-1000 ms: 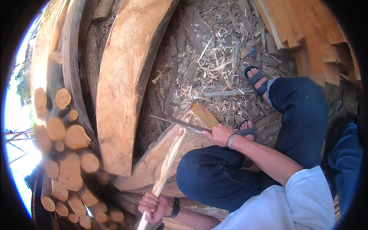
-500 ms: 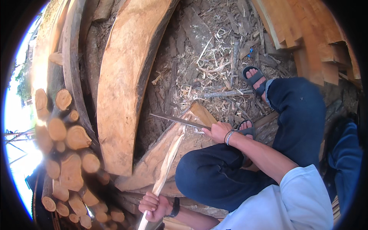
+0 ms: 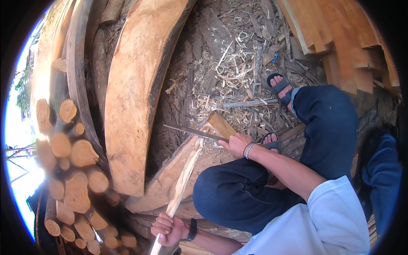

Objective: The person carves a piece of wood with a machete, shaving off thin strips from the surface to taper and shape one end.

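At the lower middle, my left hand (image 3: 167, 230) is closed round the lower part of a long pale split stick (image 3: 183, 180). The stick slants up and right, its upper end beside a wooden block (image 3: 221, 126). My right hand (image 3: 236, 145) grips a large knife (image 3: 193, 132); its handle is hidden in my fingers. The long dark blade points left and crosses over the stick's upper end, and seems to touch it. Under both lies a broad slab of wood (image 3: 170, 187).
A thick curved plank (image 3: 131, 93) stands left of the work. Beyond it are stacked round logs (image 3: 76, 191). Sawn boards (image 3: 340, 38) lie at the upper right. Shavings and bark (image 3: 242, 63) cover the ground ahead. My sandalled feet (image 3: 280, 87) are right of the block.
The whole view has shifted slightly to the left. Both hands keep their grips, and the knife stays across the stick's upper end.
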The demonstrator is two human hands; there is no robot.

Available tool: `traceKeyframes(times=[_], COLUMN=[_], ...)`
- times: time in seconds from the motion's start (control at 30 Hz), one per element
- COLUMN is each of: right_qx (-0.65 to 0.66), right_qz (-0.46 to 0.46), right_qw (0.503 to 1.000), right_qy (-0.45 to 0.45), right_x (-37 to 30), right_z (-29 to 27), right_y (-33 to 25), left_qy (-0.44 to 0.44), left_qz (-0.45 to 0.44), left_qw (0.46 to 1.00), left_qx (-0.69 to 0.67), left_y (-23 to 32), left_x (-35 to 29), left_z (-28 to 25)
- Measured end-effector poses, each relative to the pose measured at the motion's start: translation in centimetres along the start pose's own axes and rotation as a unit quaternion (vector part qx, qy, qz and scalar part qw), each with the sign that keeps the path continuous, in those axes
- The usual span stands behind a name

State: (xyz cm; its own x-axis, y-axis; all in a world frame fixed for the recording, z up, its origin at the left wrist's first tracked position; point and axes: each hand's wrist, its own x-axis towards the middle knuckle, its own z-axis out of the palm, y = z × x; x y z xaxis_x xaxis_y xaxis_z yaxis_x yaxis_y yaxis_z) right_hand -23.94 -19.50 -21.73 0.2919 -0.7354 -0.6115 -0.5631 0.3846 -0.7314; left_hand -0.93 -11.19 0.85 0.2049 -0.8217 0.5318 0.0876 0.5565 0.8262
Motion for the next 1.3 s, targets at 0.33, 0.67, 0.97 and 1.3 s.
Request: traceKeyframes(times=[0.33,0.67,0.97,1.3], right_qx=[0.006,0.006,0.017,0.024], right_qz=[-0.001,0.025,0.029,0.009], right_qw=[1.000,0.999,0.999,1.000], right_qy=[0.018,-0.020,0.020,-0.006], right_x=[-0.5,-2.4,2.0,-2.2], right_z=[1.0,0.1,0.5,0.7], right_y=[-0.1,-0.6,-0.3,0.0], left_qy=[0.029,0.035,0.003,0.073], left_qz=[0.001,0.001,-0.007,-0.010], left_qw=[1.000,0.999,1.000,0.996], left_qx=[-0.001,-0.010,-0.013,-0.041], left_y=[0.1,0.1,0.0,0.3], left_x=[-0.1,-0.1,0.0,-0.4], left_z=[-1.0,-0.8,0.3,-3.0])
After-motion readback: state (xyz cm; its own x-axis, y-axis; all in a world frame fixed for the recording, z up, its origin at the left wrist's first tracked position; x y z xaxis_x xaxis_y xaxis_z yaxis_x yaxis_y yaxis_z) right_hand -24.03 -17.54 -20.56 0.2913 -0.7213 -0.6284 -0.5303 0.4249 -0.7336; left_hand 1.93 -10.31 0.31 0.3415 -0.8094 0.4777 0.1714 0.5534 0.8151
